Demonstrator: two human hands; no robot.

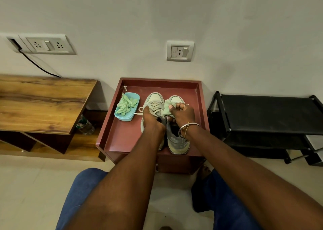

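1. Everything sits on the maroon stand (pixel 125 137), a low tray-topped table against the wall. A pair of grey and mint sneakers stands at its middle, toes to the wall.
2. The left hand (pixel 150 118) has its fingers curled round the laced top of the left sneaker (pixel 153 98) and pins it to the stand's floor.
3. The right hand (pixel 181 113) pinches a crumpled green cloth (pixel 167 107), which is bunched between the two shoes, above the mouth of the right sneaker (pixel 178 142).
4. At the stand's far left corner, a blue tub (pixel 125 118) holds more green strips (pixel 126 104).
5. I judge this to be the wiping step, with the cloth brought to the inner side of the left sneaker beside the laces.
6. The next move seems to call for a firm left-hand grip so the shoe cannot slide. The right hand would then press the cloth flat and draw it along the upper. Any wad that slips loose should be folded over.
7. A wooden bench (pixel 43 104) lies left of the stand and a black rack (pixel 265 114) right of it.
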